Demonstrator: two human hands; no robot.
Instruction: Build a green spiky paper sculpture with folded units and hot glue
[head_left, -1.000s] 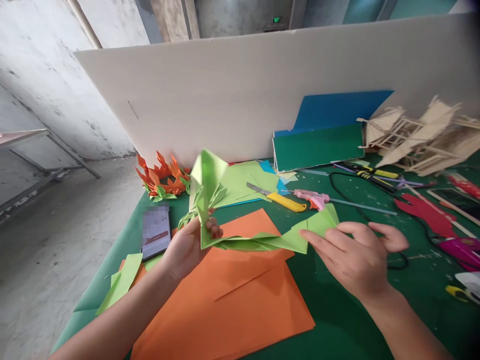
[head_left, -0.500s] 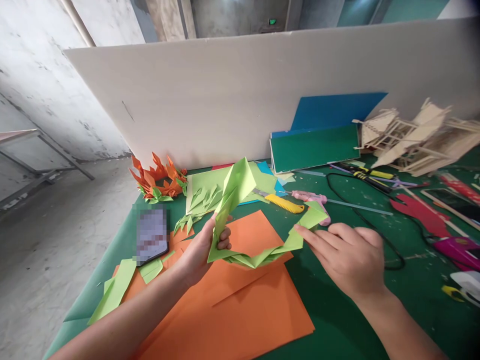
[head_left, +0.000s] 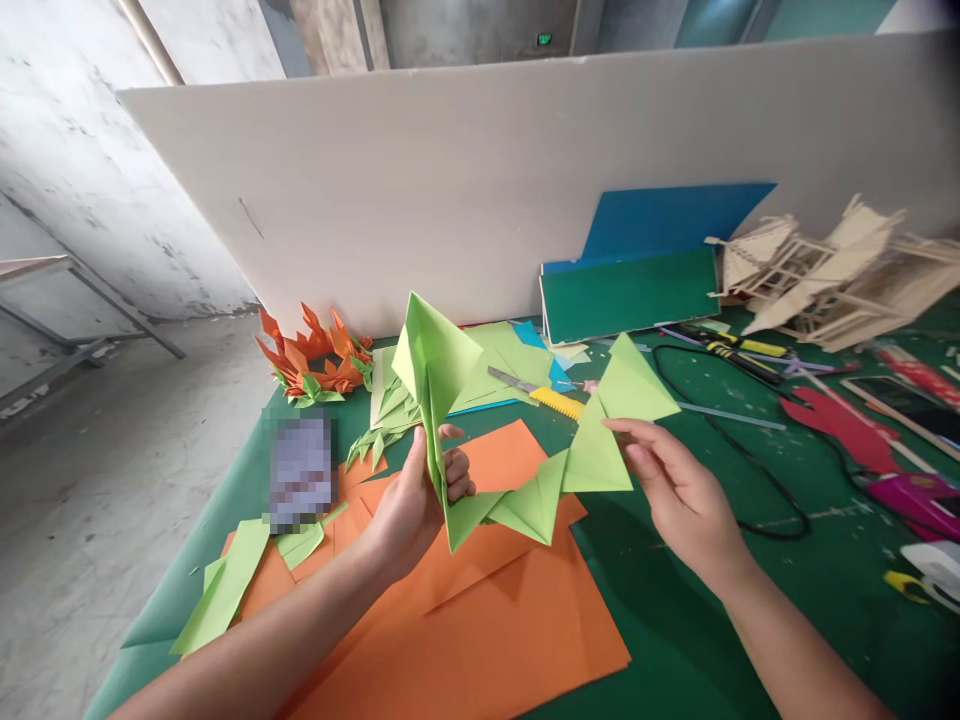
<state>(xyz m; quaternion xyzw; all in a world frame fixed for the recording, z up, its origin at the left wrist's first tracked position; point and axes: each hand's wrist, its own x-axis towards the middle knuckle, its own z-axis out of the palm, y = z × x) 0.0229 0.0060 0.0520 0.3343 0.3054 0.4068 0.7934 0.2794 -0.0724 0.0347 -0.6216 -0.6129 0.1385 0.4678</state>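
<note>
A chain of folded light-green paper pieces (head_left: 529, 505) bends in a U between my two hands, its pointed flaps rising at both ends. My left hand (head_left: 427, 485) is closed around its left arm, just below a tall pointed flap. At the right end, the fingertips of my right hand (head_left: 686, 495) are closed at the edge of a folded triangle, with the thumb partly in front. Orange paper sheets (head_left: 525, 620) lie beneath the chain. Behind it are small folded green pieces (head_left: 375, 437) and a yellow utility knife (head_left: 556, 402) with its blade out.
An orange-and-green folded paper ring (head_left: 315, 365) stands at the back left, near a blurred phone (head_left: 300, 470). Green paper strips (head_left: 225, 585) lie at the left edge. To the right are a black cord (head_left: 784, 495), a wooden stick model (head_left: 847, 275) and tools. A white board (head_left: 450, 190) stands behind.
The chain has been lifted and turned, so its flaps show broader faces. My right hand has rotated, now showing its thumb side. My left hand keeps its hold.
</note>
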